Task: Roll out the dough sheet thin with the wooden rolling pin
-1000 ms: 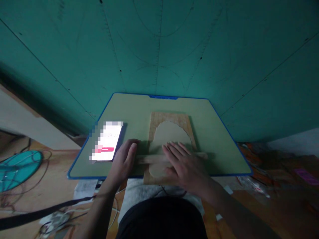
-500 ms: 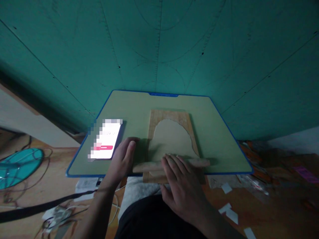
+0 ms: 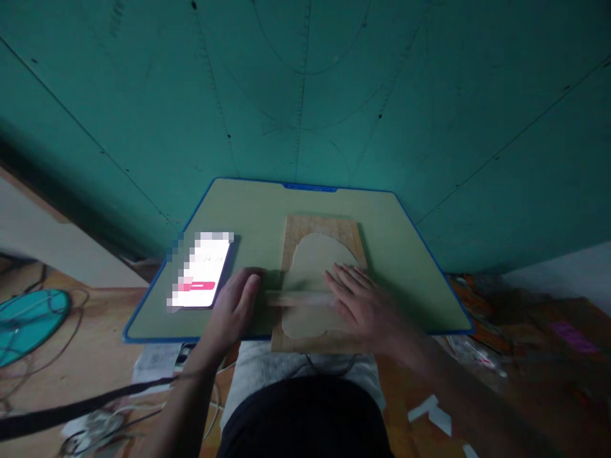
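A pale sheet of rolled-out dough [image 3: 305, 324] lies on a wooden board [image 3: 315, 222]. Across it runs a thin rolling pin [image 3: 300, 298], blurred by motion. My right hand [image 3: 358, 299] lies over the pin's right part, its fingers stretched out flat and hiding that end. My left hand [image 3: 236, 302] rests on the small table [image 3: 252, 210] near the pin's left end, apart from it. Its fingers are loosely bent and apart, with nothing visible in them. Just left of that hand lies a phone [image 3: 205, 270] with a lit, partly blurred screen.
The table has a blue rim and stands against a green wall [image 3: 305, 95] with drawn lines. Cables [image 3: 100, 426] and a teal round object [image 3: 33, 324] lie on the floor at left. Paper pieces [image 3: 439, 420] and clutter are on the floor at right.
My right hand has moved forward, away from my body, and the rolling pin has rolled with it farther up the dough. My left hand has stayed nearly in place.
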Motion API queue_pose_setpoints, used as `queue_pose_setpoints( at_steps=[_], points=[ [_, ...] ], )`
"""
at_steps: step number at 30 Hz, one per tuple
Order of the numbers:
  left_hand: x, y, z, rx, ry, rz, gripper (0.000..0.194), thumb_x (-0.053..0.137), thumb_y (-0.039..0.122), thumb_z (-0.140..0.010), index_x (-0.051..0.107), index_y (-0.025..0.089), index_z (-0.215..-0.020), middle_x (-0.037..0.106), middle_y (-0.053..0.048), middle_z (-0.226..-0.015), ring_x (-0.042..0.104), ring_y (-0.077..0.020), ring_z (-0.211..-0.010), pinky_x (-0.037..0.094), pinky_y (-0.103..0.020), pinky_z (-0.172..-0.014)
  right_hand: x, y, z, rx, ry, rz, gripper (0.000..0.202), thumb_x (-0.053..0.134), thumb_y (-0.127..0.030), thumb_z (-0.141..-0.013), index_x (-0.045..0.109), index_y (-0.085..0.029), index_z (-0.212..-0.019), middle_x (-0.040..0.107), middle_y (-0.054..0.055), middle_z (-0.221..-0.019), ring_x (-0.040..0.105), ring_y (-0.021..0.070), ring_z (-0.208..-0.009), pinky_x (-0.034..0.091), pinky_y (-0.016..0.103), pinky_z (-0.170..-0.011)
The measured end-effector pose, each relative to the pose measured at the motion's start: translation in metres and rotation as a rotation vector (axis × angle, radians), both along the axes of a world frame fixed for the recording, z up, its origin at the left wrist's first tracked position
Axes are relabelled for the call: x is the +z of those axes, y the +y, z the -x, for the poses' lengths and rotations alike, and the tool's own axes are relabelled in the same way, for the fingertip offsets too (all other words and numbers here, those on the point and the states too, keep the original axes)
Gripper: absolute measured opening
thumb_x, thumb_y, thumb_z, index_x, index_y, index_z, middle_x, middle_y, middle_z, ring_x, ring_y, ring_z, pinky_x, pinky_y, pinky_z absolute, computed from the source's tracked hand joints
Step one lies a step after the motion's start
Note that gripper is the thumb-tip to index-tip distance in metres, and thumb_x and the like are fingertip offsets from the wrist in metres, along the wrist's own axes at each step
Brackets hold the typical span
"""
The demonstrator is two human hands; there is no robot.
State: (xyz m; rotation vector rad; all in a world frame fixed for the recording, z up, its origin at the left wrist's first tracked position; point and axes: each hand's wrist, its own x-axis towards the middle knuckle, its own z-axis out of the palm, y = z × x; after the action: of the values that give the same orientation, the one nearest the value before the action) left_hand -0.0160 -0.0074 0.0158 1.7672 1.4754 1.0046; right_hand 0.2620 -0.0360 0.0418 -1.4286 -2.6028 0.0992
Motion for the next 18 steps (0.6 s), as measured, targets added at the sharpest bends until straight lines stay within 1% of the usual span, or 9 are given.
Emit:
queue_pose_setpoints(
  at_steps=[3,5,9,11,13,15,18],
  points=[
    [0.000,0.001,0.000,-0.022,0.013,-0.008,0.046,0.038,0.055,-0.098,0.066,0.019,-0.101,0.071,-0.010,-0.098,0.066,-0.0276,-0.094,0.051,-0.040,-0.083,0.003,0.028,-0.002,0.002,0.007,0.075,0.047,0.040,-0.029,-0.104,0.054,-0.017,-0.147,0.045,0.017,-0.157,0.043,0.0307,-0.144,0.040,0.052,-0.116],
    [-0.001,0.002,-0.001,-0.031,0.030,-0.009,0.040,0.043,0.053,-0.096,0.065,0.020,-0.097,0.070,-0.010,-0.096,0.065,-0.0271,-0.092,0.051,-0.040,-0.080,0.006,0.037,0.002,0.010,0.011,0.127,0.046,0.039,-0.033,-0.105,0.057,-0.020,-0.146,0.044,0.015,-0.159,0.042,0.0316,-0.145,0.039,0.052,-0.117],
    [-0.002,0.003,-0.001,-0.019,0.038,0.008,0.032,0.050,0.051,-0.092,0.060,0.021,-0.087,0.069,-0.009,-0.095,0.064,-0.0256,-0.087,0.051,-0.039,-0.077,0.011,0.041,0.017,0.058,0.042,0.220,0.047,0.036,-0.037,-0.107,0.054,-0.021,-0.148,0.035,0.013,-0.164,0.033,0.0309,-0.150,0.033,0.050,-0.120],
    [-0.003,0.004,-0.001,-0.018,0.036,0.014,0.030,0.051,0.050,-0.092,0.058,0.022,-0.083,0.069,-0.010,-0.098,0.064,-0.0251,-0.088,0.051,-0.039,-0.077,0.014,0.040,0.023,0.077,0.048,0.271,0.047,0.037,-0.038,-0.107,0.054,-0.022,-0.148,0.033,0.013,-0.165,0.033,0.0300,-0.150,0.035,0.048,-0.120],
    [-0.003,0.003,0.000,-0.017,0.039,0.015,0.030,0.050,0.049,-0.092,0.056,0.022,-0.081,0.070,-0.010,-0.100,0.064,-0.0248,-0.089,0.051,-0.038,-0.076,0.017,0.042,0.026,0.089,0.040,0.300,0.046,0.039,-0.039,-0.107,0.055,-0.023,-0.146,0.035,0.012,-0.164,0.036,0.0289,-0.149,0.038,0.046,-0.118],
    [-0.003,0.003,0.000,-0.022,0.042,0.012,0.027,0.049,0.047,-0.092,0.055,0.022,-0.082,0.070,-0.011,-0.102,0.064,-0.0249,-0.090,0.051,-0.038,-0.077,0.019,0.047,0.028,0.088,0.027,0.276,0.045,0.041,-0.039,-0.106,0.056,-0.025,-0.146,0.037,0.012,-0.163,0.039,0.0282,-0.148,0.040,0.045,-0.116],
    [-0.003,0.002,0.001,-0.038,0.039,-0.001,0.022,0.050,0.041,-0.090,0.058,0.021,-0.089,0.070,-0.011,-0.102,0.065,-0.0258,-0.093,0.051,-0.040,-0.080,0.017,0.058,0.029,0.030,-0.008,0.163,0.045,0.042,-0.038,-0.106,0.056,-0.022,-0.146,0.038,0.014,-0.162,0.041,0.0295,-0.146,0.038,0.047,-0.117]
  ],
)
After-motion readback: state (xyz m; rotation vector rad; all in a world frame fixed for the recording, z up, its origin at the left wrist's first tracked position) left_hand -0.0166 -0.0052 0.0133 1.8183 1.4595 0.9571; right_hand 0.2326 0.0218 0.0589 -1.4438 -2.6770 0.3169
